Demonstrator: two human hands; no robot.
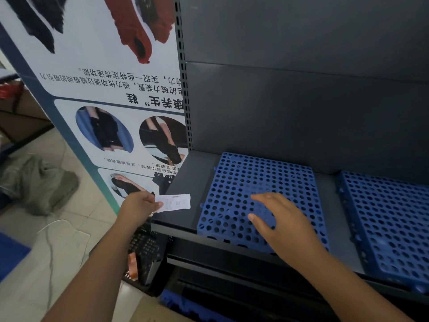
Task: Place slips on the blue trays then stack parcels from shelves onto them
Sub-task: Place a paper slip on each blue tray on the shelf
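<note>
Two blue perforated trays lie flat on a dark grey shelf: one [246, 177] in the middle and another [390, 219] at the right. My right hand [281, 219] rests with straight fingers on the front part of the middle tray. My left hand [139, 206] pinches a small white printed slip [176, 202] just left of the shelf's corner, beside the middle tray. No parcels are in sight.
The grey metal shelf [185, 196] has a tall back panel and a slotted upright [183, 89]. An upside-down printed poster board [104, 112] stands at the left. A grey bag [39, 184] and a blue object [11, 254] lie on the tiled floor. A dark basket [144, 252] sits below the shelf.
</note>
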